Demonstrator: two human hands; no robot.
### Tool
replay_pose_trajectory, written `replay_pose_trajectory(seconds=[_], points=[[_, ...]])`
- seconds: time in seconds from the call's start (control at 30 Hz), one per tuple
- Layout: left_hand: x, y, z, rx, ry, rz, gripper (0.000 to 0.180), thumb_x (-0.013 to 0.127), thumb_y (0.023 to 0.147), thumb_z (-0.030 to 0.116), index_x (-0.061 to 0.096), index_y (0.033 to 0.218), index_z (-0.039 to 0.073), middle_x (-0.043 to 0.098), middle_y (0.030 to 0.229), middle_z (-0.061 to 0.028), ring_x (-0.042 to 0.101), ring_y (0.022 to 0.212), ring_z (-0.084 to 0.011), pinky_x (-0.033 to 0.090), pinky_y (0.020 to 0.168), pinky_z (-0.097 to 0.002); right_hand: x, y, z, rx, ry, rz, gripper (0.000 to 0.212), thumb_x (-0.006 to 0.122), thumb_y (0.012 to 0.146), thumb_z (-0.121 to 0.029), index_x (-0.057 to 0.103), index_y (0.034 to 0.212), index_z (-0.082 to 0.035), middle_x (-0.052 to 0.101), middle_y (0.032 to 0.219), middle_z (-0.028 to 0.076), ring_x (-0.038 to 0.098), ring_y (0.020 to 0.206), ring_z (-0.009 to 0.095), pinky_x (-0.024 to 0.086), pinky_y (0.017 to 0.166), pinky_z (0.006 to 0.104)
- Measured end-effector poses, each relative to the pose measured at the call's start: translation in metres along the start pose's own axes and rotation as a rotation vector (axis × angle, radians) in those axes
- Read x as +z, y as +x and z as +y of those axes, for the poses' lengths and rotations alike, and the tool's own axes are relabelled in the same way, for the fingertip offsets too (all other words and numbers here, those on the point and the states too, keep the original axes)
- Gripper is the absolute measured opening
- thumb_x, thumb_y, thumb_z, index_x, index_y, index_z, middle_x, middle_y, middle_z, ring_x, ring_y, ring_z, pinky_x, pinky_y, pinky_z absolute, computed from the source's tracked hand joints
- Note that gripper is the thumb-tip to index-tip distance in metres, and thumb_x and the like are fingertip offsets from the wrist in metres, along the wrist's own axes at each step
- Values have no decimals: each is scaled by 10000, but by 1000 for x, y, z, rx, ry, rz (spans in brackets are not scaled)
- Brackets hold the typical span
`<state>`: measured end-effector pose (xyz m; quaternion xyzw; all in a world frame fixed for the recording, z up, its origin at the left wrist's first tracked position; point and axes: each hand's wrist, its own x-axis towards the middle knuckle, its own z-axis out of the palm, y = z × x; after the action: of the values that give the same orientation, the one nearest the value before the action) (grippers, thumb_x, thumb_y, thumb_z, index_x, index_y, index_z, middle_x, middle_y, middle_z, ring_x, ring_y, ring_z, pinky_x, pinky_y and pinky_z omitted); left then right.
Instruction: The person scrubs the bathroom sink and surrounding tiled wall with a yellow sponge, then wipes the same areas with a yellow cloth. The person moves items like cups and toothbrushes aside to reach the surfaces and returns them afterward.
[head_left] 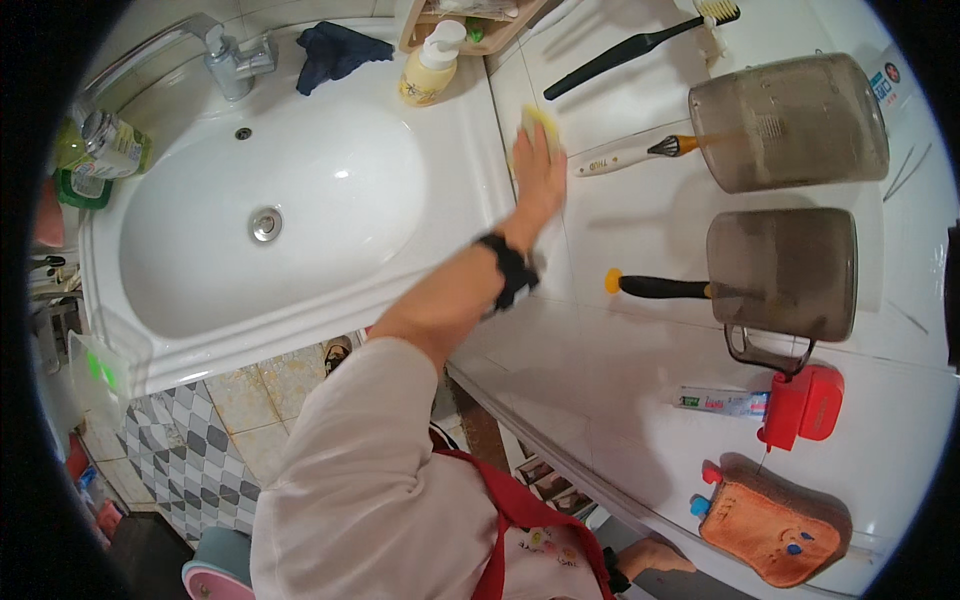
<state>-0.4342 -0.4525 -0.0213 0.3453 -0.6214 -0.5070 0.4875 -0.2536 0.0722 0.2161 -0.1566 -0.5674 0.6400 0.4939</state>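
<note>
My left hand (541, 178) presses a yellow sponge (540, 122) flat against the white tiles, close beside the sink's rim. The fingers cover much of the sponge. A black band circles that wrist. Low in the view, my right hand (652, 558) is partly in sight past the red apron, its fingers stretched out and nothing seen in them. Nearest to the left hand is a white-handled toothbrush (620, 160), whose other end reaches behind a grey translucent cup (800, 125). Farther up lies a black toothbrush (625, 62).
The white sink (300, 270) fills the left side. A yellow pump bottle (430, 70) and dark cloth (342, 52) rest on its rim. A second grey cup (790, 270), a red toothpaste holder (805, 405) and a toast-shaped sponge (775, 525) line the right side.
</note>
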Motion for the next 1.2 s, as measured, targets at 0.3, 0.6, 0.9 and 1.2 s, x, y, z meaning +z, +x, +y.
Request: replay_pose_trajectory(seconds=[0.3,0.6,0.9,1.2], points=[[-44,-213,60,-159,-139,-431,658,446,902,192,112,1414,-53,16,1447,-333,42,1337,-489,82,1099,-509,-5,2,-2,35,-92,27,764,419,878,-584,398,1324,36,412,1351,169,449,1167,294,362,995,408],[-20,-123,58,167,-39,-214,599,440,889,195,209,1396,-26,164,1396,-353,209,1262,-500,178,1067,-502,-2,-23,-15,-25,-73,-242,697,260,951,-536,323,1367,20,295,1422,165,332,1260,302,259,1066,433],[-40,-212,85,-28,-70,-345,571,402,922,154,172,1409,-35,61,1460,-296,76,1345,-454,90,1111,-458,-1,-32,-22,-52,-24,-246,683,308,958,-507,367,1308,77,395,1330,201,452,1129,305,363,999,424],[-35,-261,-42,-614,-418,-358,570,295,967,298,152,1434,4,28,1493,-244,8,1384,-389,76,1128,-407,-20,2,-3,-93,3,-382,649,265,971,-477,376,1313,63,388,1343,183,428,1172,304,372,995,410]])
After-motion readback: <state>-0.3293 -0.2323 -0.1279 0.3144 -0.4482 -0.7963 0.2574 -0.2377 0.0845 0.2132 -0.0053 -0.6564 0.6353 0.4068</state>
